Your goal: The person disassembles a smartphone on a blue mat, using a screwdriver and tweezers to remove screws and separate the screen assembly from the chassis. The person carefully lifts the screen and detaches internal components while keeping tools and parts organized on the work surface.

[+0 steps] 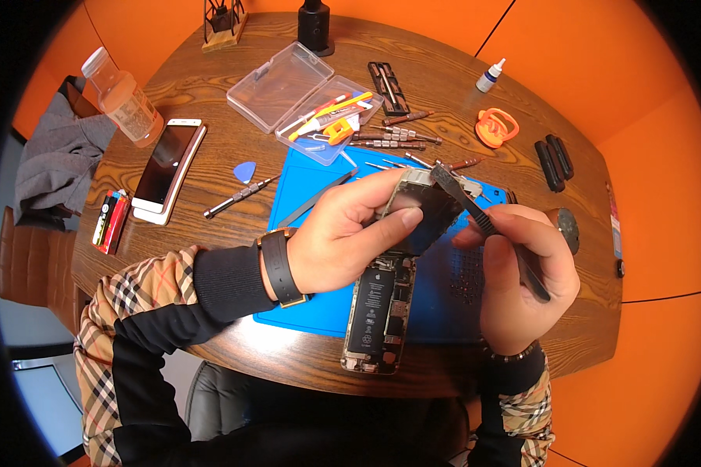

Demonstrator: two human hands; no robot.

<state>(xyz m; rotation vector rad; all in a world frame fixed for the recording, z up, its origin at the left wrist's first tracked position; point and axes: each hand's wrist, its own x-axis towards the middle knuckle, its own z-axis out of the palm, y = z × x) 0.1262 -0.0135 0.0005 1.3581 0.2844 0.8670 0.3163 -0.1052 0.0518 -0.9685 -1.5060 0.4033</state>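
Observation:
My left hand (349, 232) grips the lifted screen panel (422, 208) of an opened phone, holding it tilted above the phone body (378, 311), whose black battery and circuit boards show. My right hand (522, 280) holds black tweezers (475, 214), their tip touching the top edge of the raised panel. Under the phone body lies a blue work mat (311, 307) on the round wooden table (210, 148). A dark watch band circles my left wrist.
Behind the mat: an open clear plastic case (304, 97) with tools, several screwdriver bits, an orange suction cup (496, 127), a small white bottle (490, 75). At left, stacked phones (167, 167), a blue pick (244, 171), a screwdriver (237, 198), a plastic jar (125, 97), lighters (110, 219).

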